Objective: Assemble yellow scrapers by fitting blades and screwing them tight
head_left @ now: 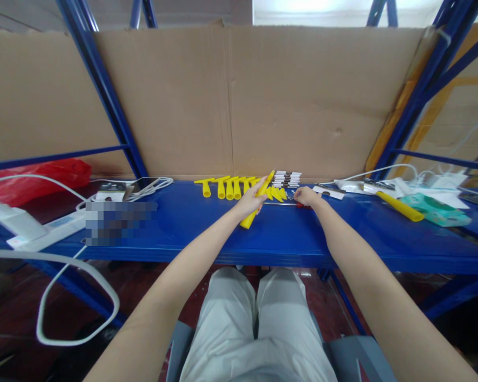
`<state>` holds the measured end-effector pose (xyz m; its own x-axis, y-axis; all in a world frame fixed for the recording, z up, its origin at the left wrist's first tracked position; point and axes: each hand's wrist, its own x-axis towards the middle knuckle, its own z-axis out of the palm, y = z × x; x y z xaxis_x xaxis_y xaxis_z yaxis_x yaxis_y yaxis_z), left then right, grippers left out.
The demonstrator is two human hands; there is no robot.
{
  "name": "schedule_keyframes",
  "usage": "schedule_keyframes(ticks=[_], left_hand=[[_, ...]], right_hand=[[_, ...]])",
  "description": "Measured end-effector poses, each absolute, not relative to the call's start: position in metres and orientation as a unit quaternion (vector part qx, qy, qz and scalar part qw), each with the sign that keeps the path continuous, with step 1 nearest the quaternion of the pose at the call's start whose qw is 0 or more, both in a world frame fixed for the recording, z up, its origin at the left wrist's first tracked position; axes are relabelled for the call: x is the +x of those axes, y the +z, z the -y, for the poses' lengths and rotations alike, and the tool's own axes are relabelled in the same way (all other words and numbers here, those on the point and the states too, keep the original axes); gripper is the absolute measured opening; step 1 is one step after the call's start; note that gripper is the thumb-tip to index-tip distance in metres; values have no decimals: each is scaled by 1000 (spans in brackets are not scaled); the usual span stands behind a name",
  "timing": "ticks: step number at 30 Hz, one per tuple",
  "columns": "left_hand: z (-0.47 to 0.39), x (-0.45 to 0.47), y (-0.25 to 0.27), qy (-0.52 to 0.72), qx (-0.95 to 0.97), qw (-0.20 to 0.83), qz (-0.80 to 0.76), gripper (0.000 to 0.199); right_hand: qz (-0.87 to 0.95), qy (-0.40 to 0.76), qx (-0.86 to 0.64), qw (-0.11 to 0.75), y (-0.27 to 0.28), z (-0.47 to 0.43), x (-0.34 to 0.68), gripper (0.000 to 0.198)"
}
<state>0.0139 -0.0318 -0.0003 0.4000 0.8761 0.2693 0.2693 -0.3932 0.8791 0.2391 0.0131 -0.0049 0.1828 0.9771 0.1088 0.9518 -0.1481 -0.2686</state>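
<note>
My left hand [252,200] is closed around a long yellow plastic handle-like piece [247,220], tilted over the blue shelf. My right hand [307,196] rests on the shelf to the right with its fingers curled together over small metal bits [291,195]; what they grip is too small to make out. Under that hand lies what looks like a screwdriver [281,203], with a thin metal shaft and a red end. Several yellow T-shaped pieces [222,189] line up left of my left hand. Small flat yellow pieces [278,194] lie between my hands.
White and dark packets [287,178] are stacked at the back against the cardboard wall [295,101]. To the right are a yellow tube-shaped piece [400,206] and a green packet [436,210]. On the left are a power strip [59,229], cables and a red bag [40,180].
</note>
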Motion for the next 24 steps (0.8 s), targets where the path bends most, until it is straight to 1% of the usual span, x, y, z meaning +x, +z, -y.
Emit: schedule_keyframes(ticks=[7, 15, 24], left_hand=[[36, 14, 3, 387, 733, 401, -390, 72], [38, 14, 3, 403, 719, 413, -388, 73], [43, 14, 6, 414, 699, 437, -386, 74]], right_hand=[[645, 37, -751, 139, -3, -11, 238, 26], [668, 26, -734, 119, 0, -8, 238, 23], [648, 44, -754, 91, 0, -9, 237, 23]])
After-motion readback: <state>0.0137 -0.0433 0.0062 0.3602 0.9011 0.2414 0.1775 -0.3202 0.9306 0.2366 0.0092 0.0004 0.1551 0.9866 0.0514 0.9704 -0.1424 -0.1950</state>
